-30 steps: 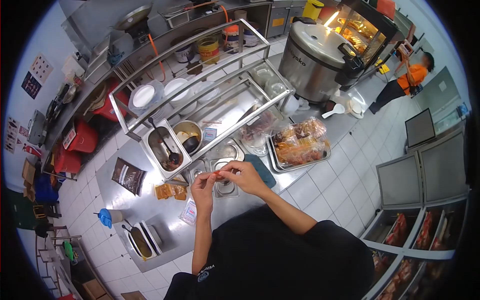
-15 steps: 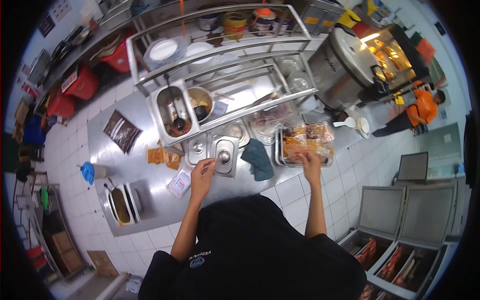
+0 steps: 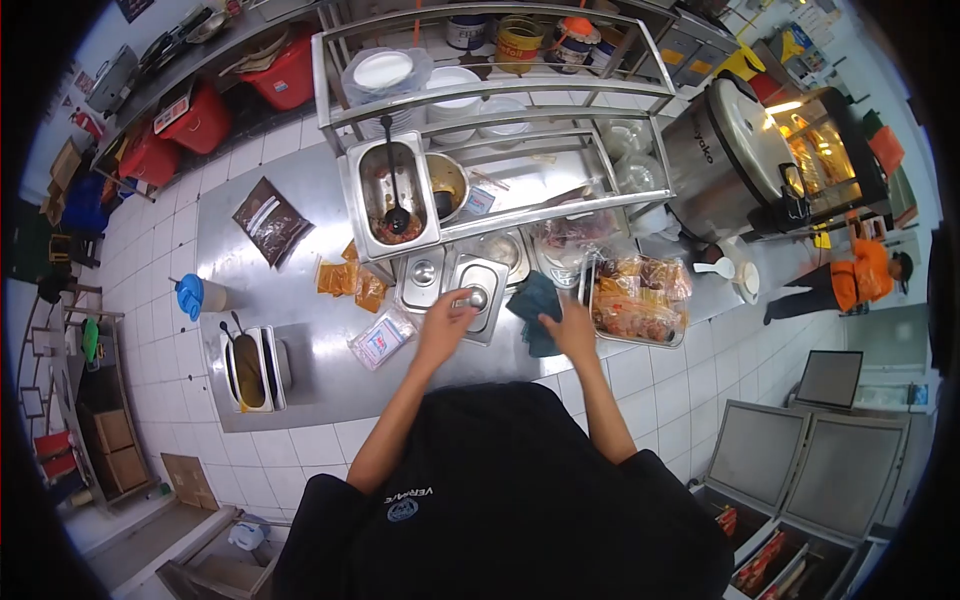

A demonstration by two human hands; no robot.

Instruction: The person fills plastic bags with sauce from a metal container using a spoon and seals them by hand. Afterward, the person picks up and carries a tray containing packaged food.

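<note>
My left hand [image 3: 450, 325] is over the edge of a lidded steel container [image 3: 478, 298], fingers bent near the lid's knob; whether they grip it cannot be made out. My right hand [image 3: 570, 328] is at the right side of a dark green cloth [image 3: 537, 310], its fingers apart beside the folds. Right of it sits a metal tray [image 3: 637, 337] of plastic-bagged food [image 3: 635, 300]. A smaller lidded container [image 3: 421, 272] and a white printed packet [image 3: 381, 338] lie to the left of my left hand.
A steel rack [image 3: 500, 92] rises behind, holding a steel pan [image 3: 388, 190] with a black ladle. A large cooker [image 3: 735, 150] stands at the right. A dark bag [image 3: 271, 222], orange packets [image 3: 352, 280] and a sauce container [image 3: 248, 370] lie left. A person in orange [image 3: 860, 275] stands far right.
My right hand has left the bagged food and moved left to the green cloth. My left hand has moved over the lidded container. The whole view has shifted.
</note>
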